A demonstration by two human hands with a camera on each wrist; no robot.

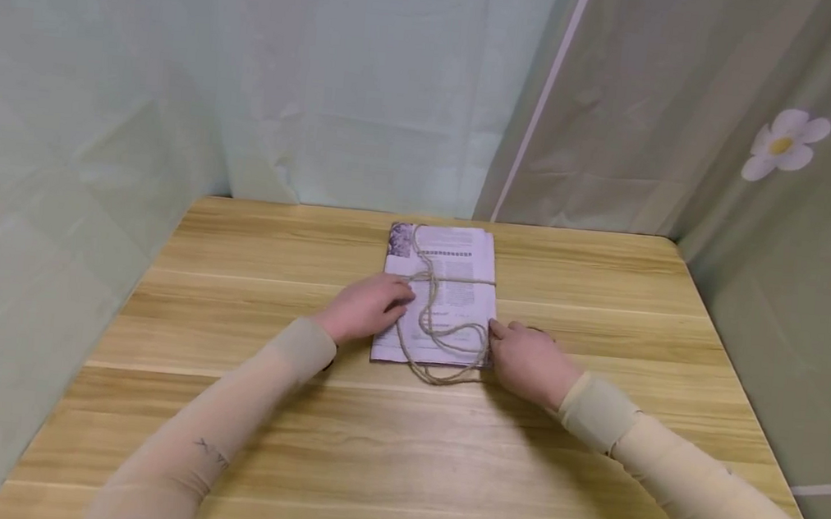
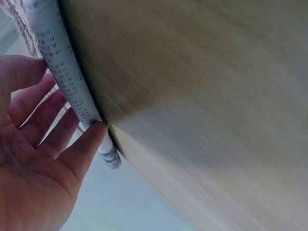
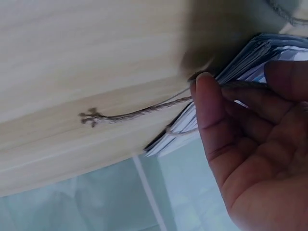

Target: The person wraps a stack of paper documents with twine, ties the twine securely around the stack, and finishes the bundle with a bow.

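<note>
A folded stack of printed paper (image 1: 465, 251) (image 2: 67, 72) lies flat near the table's far edge. Twine (image 1: 469, 281) crosses it, with loose loops over its lower half and front edge. At the stack's left edge, my left hand (image 1: 367, 309) (image 2: 43, 168) touches the side and top with relaxed, spread fingers. My right hand (image 1: 531, 360) (image 3: 260, 154) is at the lower right edge, its bent fingers and thumb around a strand of twine. A knotted, frayed twine end (image 3: 90, 118) extends past its fingertips in the right wrist view. The stack's underside is hidden.
The wooden table (image 1: 398, 456) extends on all sides of the stack. Pale curtains (image 1: 394, 84) hang directly behind the table and along both sides, with printed flowers (image 1: 781, 146) on the right one.
</note>
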